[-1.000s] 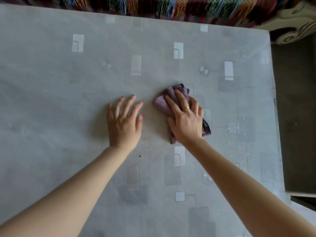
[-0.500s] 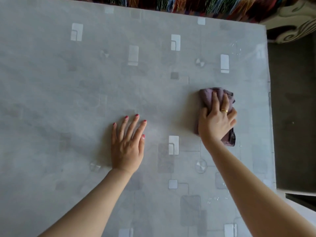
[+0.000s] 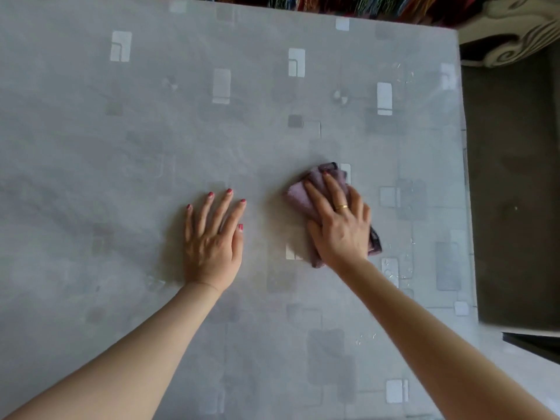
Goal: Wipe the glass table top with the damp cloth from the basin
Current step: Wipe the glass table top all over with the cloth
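The right hand (image 3: pixel 339 225) lies flat on the purple cloth (image 3: pixel 303 198), fingers straight and pressing it onto the glass table top (image 3: pixel 121 153), right of centre. The cloth is bunched under the palm, its edges showing past the fingertips and at the wrist side. The left hand (image 3: pixel 212 234) rests just to its left, fingers spread and straight, palm down on bare glass, holding nothing. The table's right edge runs near the cloth, with a dark floor (image 3: pixel 515 192) beyond it; the far edge meets a multicoloured fringed fabric (image 3: pixel 378 7). Wide bare glass stretches left and far of both hands. Water droplets (image 3: pixel 400 274) sit near the right edge.
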